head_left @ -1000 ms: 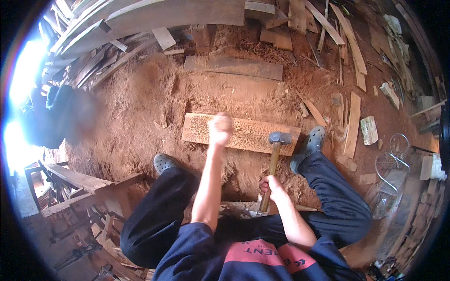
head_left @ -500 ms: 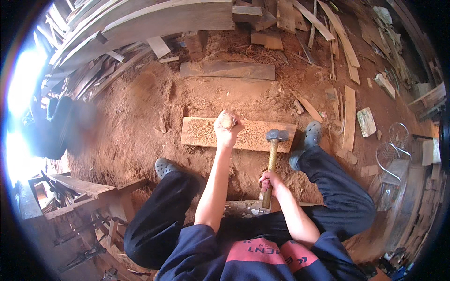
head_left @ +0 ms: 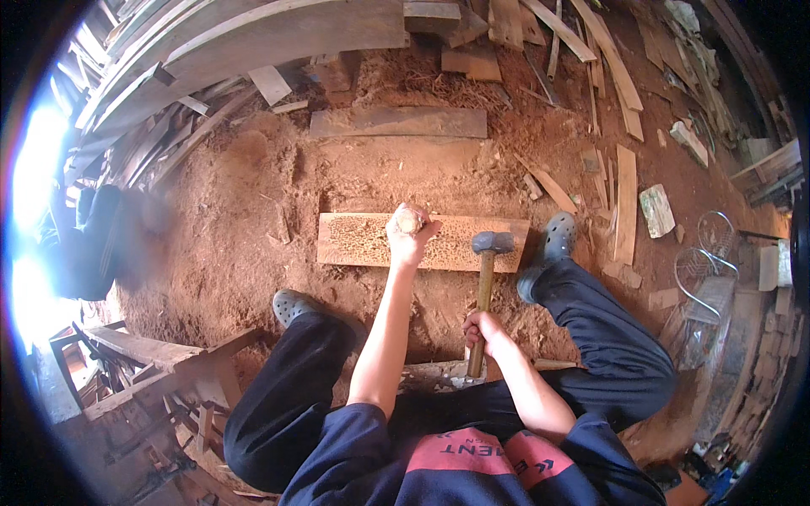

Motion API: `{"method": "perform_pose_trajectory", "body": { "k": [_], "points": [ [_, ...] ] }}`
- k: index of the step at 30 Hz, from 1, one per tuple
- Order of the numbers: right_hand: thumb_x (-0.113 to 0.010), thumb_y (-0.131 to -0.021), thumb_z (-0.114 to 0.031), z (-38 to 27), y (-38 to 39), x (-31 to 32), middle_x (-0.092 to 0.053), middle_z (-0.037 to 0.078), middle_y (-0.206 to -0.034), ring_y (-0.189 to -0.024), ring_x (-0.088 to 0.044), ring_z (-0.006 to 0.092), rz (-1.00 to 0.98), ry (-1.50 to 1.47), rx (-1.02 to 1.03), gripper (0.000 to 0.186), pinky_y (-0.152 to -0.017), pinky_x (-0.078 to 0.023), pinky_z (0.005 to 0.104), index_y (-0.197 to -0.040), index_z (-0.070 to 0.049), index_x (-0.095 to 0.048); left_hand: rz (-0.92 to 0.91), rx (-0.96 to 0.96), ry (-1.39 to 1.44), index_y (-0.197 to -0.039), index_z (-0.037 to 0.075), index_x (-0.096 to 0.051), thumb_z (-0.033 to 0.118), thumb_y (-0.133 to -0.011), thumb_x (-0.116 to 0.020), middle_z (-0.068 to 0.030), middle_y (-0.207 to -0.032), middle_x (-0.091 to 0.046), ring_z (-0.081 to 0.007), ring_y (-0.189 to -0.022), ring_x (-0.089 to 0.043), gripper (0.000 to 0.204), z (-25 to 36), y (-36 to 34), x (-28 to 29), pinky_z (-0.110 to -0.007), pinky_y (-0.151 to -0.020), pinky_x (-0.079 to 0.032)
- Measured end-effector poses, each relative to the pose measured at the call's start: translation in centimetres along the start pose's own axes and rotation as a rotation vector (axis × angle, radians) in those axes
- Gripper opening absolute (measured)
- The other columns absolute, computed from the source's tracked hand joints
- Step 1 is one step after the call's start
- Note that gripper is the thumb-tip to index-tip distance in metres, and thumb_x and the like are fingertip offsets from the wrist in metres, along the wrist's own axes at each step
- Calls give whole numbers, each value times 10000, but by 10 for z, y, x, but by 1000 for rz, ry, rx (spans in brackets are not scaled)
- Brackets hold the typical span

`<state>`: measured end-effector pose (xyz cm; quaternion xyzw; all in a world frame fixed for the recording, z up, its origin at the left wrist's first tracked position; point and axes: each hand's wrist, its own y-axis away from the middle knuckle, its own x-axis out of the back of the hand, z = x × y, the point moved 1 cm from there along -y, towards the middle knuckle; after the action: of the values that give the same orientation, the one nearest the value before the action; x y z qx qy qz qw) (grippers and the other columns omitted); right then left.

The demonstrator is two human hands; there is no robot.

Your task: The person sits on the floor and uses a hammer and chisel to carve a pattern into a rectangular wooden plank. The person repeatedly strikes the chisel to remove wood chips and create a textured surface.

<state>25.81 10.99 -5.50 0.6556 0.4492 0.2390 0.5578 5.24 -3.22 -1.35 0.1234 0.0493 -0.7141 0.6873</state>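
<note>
Lying flat on the reddish sawdust floor (head_left: pixel 253 194) between the seated person's feet is a pale rectangular wooden plank (head_left: pixel 363 240), its face densely carved with fine patterning. Over its middle the left hand (head_left: pixel 411 229) is closed round a small round-ended wooden tool (head_left: pixel 409 221). Just right, the right hand (head_left: pixel 483 327) grips a wooden-handled, grey-headed hammer (head_left: pixel 492 243), head raised beside the plank's right end.

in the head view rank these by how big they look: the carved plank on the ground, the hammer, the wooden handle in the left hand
1. carved plank, by far the widest.
2. hammer, held by the right hand.
3. wooden handle, only its end showing above the left hand; its full size is hidden.
</note>
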Motion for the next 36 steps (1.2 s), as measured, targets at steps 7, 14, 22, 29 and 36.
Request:
{"method": "perform_pose_trajectory", "body": {
  "k": [7,14,22,29,36],
  "points": [
    [-550,-691,-32,1,0,-3,-382,2,-494,-382,-378,134,13,-8,-12,99,-383,-359,333,-669,-77,-465,-87,-29,50,-733,68,-548,-86,-607,-714,-7,-730,-559,-100,-666,-512,259,-6,-9,6,-262,-612,-430],
    [-559,-701,-23,-12,23,-4,-366,-25,-481,-367,-350,105,-28,-85,71,202,-377,-291,281,-605,-108,-402,-179,-114,-230,-749,48,-554,1,-597,-727,-28,-730,-571,-115,-666,-517,235,-7,-7,-4,-269,-631,-436],
    [-580,-683,49,-59,107,-23,-434,-4,-512,-361,-416,85,151,298,507,179,-322,-351,255,-724,-67,-450,-178,-102,-327,-731,40,-550,58,-630,-733,-10,-654,-553,-97,-621,-502,210,0,-11,-15,-263,-590,-432],
    [-635,-629,-43,-74,129,-30,-512,49,-557,-456,-523,150,373,804,813,163,-442,-433,318,-731,-17,-510,-232,-162,-363,-764,22,-556,109,-640,-726,-100,-684,-583,-180,-628,-553,228,1,-6,-20,-306,-613,-455],
    [-639,-629,-138,-80,128,-40,-582,169,-662,-645,-592,301,503,1048,818,274,-636,-466,402,-821,50,-586,-268,-164,-289,-726,12,-512,88,-658,-610,-125,-652,-560,-144,-585,-483,141,-12,-4,-23,-295,-581,-429]
  ]
}}
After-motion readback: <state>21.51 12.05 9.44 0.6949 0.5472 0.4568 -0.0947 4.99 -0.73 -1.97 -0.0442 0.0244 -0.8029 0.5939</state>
